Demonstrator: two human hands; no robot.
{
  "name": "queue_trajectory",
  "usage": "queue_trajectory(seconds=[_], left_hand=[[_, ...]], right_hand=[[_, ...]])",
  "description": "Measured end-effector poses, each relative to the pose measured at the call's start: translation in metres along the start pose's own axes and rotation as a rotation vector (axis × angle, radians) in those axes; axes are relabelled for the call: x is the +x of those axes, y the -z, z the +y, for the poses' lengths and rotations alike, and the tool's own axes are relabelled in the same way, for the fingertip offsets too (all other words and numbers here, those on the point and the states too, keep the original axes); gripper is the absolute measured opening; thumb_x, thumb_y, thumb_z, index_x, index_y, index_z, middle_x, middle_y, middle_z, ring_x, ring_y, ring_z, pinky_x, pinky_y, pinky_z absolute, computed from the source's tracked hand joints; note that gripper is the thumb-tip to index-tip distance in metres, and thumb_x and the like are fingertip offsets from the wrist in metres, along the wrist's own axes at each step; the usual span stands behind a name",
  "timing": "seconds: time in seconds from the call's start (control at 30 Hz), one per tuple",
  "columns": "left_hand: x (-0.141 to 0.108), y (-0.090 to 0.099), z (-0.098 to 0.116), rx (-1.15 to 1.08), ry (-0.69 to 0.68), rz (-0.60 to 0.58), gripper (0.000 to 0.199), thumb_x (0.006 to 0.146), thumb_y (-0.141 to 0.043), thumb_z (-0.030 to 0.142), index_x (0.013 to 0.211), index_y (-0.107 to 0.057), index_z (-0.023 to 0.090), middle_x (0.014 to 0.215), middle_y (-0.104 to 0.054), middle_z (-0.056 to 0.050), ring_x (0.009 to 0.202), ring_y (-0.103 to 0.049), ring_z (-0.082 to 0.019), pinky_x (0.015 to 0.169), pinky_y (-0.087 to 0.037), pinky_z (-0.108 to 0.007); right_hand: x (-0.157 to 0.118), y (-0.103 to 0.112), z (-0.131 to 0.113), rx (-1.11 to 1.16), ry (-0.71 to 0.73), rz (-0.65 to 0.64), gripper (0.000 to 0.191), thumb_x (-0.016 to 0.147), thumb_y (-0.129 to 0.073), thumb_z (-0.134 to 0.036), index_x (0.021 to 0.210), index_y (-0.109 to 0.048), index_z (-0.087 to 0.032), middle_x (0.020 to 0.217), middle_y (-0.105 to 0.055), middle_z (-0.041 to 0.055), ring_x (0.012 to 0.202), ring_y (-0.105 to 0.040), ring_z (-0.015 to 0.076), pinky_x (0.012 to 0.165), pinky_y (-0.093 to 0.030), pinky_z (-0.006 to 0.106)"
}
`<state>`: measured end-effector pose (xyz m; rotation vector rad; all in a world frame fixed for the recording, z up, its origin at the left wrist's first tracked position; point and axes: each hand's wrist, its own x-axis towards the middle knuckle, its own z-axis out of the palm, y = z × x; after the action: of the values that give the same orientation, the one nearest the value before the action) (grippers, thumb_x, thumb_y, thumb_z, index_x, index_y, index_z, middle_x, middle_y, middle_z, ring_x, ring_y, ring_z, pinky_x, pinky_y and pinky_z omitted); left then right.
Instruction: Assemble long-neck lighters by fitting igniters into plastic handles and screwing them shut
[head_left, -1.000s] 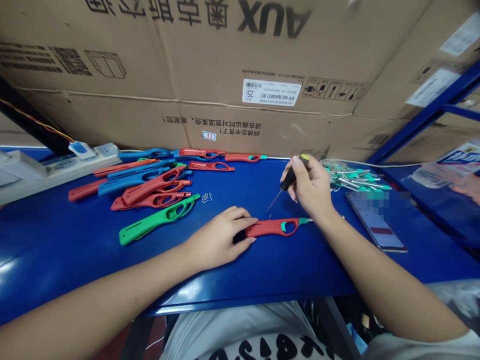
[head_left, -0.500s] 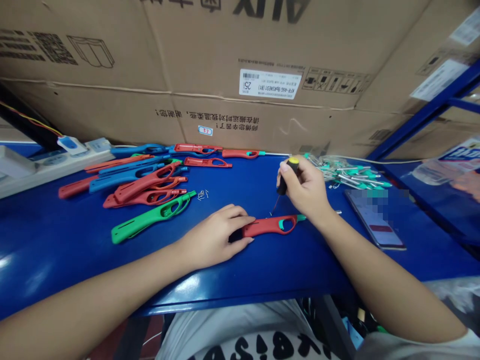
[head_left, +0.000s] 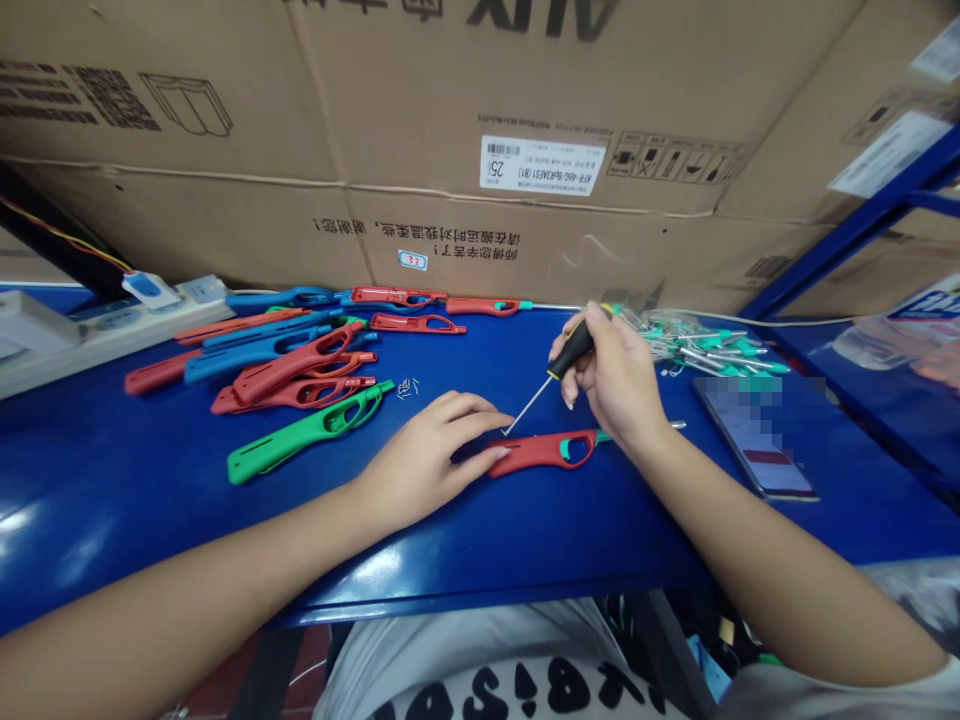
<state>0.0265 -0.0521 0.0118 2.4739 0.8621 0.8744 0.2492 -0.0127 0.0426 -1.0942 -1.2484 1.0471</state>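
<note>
Currently, a red lighter body (head_left: pixel 534 454) lies on the blue worktop (head_left: pixel 480 560) in front of the person, its long axis running left to right, roughly parallel to the front edge, with the trigger loop toward the right. A metal rod extends from the right end and passes behind the right wrist, so that only its tip shows beyond. The left hand (head_left: pixel 424 455) is the nearer hand to the slotted end: its thumb touches that end, its forefinger is spread apart from the thumb on the far side, and the firmness of this grip cannot be judged, the remaining fingers being partly hidden. The right hand (head_left: pixel 619 375) has its grip closed around the black and yellow handle of a screwdriver (head_left: pixel 576 350), held above and beyond the body. The governing relation is as follows: the shaft slants down and leftward, at an angle across the body's axis, and its tip is located beside the left forefinger, at the far edge of the slotted end (contact, and whether a screw sits on the tip, cannot be made out). Left of the hands, a green shell (head_left: pixel 292 445) lies slantwise, with small metal pieces (head_left: pixel 407 389) near its narrow end; right of the right forearm lies a phone (head_left: pixel 757 450)
</note>
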Motion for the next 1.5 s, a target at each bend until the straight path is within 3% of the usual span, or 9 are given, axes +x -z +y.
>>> queue_trajectory(seconds=[0.2, 0.6, 1.17, 1.37, 1.5], left_hand=[[0.002, 0.002, 0.000, -0.028, -0.078, 0.055, 0.015, 0.099, -0.058, 0.023, 0.101, -0.073, 0.019, 0.101, -0.072, -0.005, 0.093, -0.063, -0.018, 0.085, -0.050, -0.034], [0.002, 0.002, 0.000, -0.012, -0.062, 0.103, 0.013, 0.098, -0.061, 0.022, 0.099, -0.074, 0.019, 0.098, -0.072, -0.004, 0.090, -0.063, -0.017, 0.084, -0.049, -0.034], [0.003, 0.002, 0.000, 0.007, -0.047, 0.100, 0.011, 0.097, -0.063, 0.022, 0.096, -0.074, 0.019, 0.097, -0.072, -0.004, 0.089, -0.062, -0.017, 0.084, -0.048, -0.034], [0.001, 0.001, 0.000, 0.027, -0.018, 0.116, 0.011, 0.094, -0.065, 0.021, 0.092, -0.075, 0.018, 0.095, -0.072, -0.004, 0.088, -0.060, -0.017, 0.084, -0.048, -0.033], [0.000, 0.000, 0.000, 0.027, -0.005, 0.105, 0.011, 0.094, -0.065, 0.021, 0.091, -0.076, 0.018, 0.095, -0.072, -0.004, 0.088, -0.060, -0.018, 0.084, -0.048, -0.034]], right_hand=[[-0.003, -0.004, -0.003, 0.072, -0.033, 0.009, 0.037, 0.093, -0.052, -0.062, 0.087, -0.050, -0.025, 0.075, -0.066, 0.0017, 0.037, -0.047, 0.0097, 0.032, -0.036, 0.028], [-0.006, -0.004, -0.004, -0.034, 0.043, 0.027, 0.044, 0.094, -0.041, -0.070, 0.089, -0.047, -0.026, 0.077, -0.063, 0.0018, 0.040, -0.046, 0.0104, 0.036, -0.035, 0.028], [-0.009, -0.003, -0.007, 0.003, 0.066, 0.019, 0.035, 0.096, -0.047, -0.060, 0.090, -0.050, -0.026, 0.080, -0.066, 0.0023, 0.042, -0.050, 0.0103, 0.037, -0.040, 0.029], [-0.009, 0.001, -0.018, 0.044, 0.015, -0.163, 0.034, 0.085, -0.071, -0.050, 0.102, -0.054, -0.025, 0.088, -0.069, 0.0008, 0.046, -0.057, 0.0102, 0.042, -0.053, 0.028], [-0.014, 0.003, -0.024, 0.008, 0.115, -0.296, 0.039, 0.086, -0.072, -0.038, 0.119, -0.054, -0.026, 0.095, -0.068, 0.0011, 0.053, -0.062, 0.0112, 0.050, -0.060, 0.031]])
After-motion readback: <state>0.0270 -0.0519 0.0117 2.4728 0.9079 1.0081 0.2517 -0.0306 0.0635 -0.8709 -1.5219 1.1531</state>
